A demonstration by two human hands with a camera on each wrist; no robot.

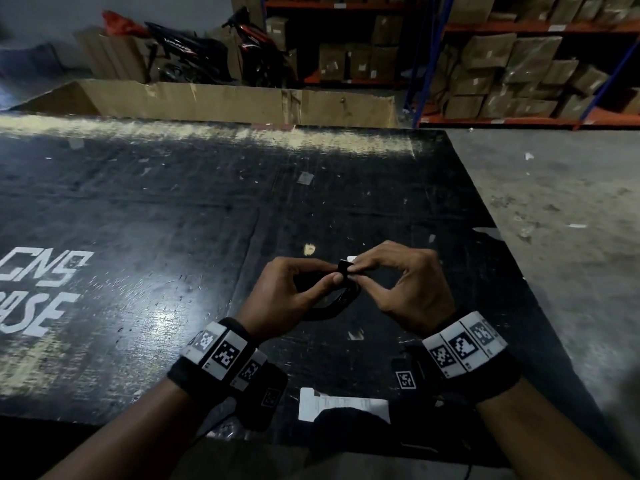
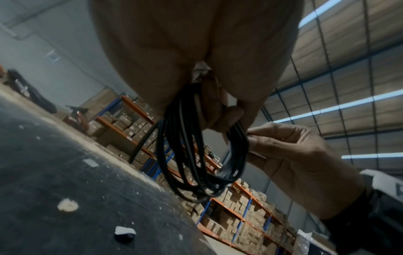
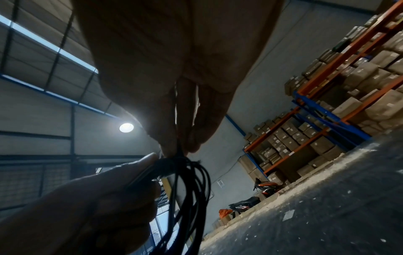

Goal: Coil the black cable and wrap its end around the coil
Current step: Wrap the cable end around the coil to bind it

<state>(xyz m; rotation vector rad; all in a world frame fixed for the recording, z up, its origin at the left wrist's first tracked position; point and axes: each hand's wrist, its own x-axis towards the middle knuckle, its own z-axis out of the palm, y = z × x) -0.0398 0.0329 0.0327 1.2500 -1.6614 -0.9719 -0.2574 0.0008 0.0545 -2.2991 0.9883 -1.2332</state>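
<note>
The black cable (image 1: 337, 301) is gathered into a small coil of several loops, held above the black table (image 1: 173, 209). My left hand (image 1: 294, 292) grips the coil (image 2: 191, 155) with curled fingers, the loops hanging below it. My right hand (image 1: 398, 285) pinches the cable's end at the top of the coil (image 3: 185, 172), thumb and forefinger pressed together beside the left thumb. A small black plug (image 1: 344, 268) sticks up between the two hands. Most of the coil is hidden behind the fingers in the head view.
A white paper slip (image 1: 343, 405) lies near the table's front edge. A long cardboard box (image 1: 225, 102) borders the far edge. Shelves of boxes (image 1: 519, 64) and parked scooters (image 1: 214, 50) stand beyond. Concrete floor (image 1: 554, 220) lies right of the table.
</note>
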